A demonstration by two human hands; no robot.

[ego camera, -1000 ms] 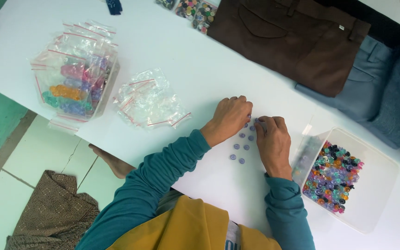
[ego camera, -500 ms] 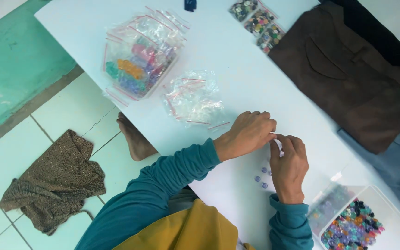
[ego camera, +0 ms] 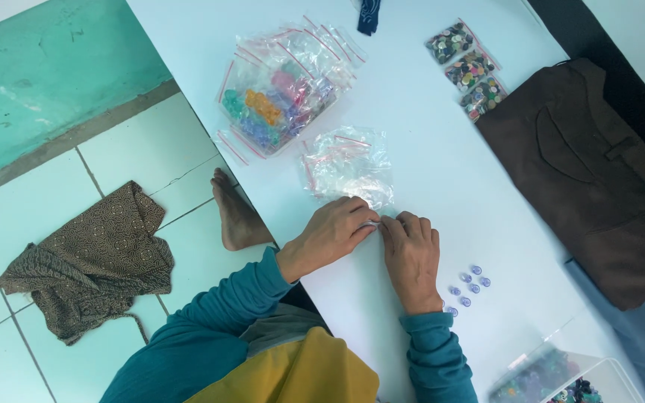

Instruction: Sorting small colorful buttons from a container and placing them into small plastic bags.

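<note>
left hand (ego camera: 330, 235) and right hand (ego camera: 410, 250) fingertips pressed together, pinching a small clear plastic bag (ego camera: 373, 221) | on smooth white desk (ego camera: 427, 149), touching the crinkled heap of empty zip bags (ego camera: 349, 164) | 6 round bluish buttons (ego camera: 469, 287) just right of right hand | brown garment (ego camera: 599, 179) further right

Even, bright daylight — soft shadows beneath the hands; mild glare on the white table (ego camera: 442, 172); focus sharp throughout.
</note>
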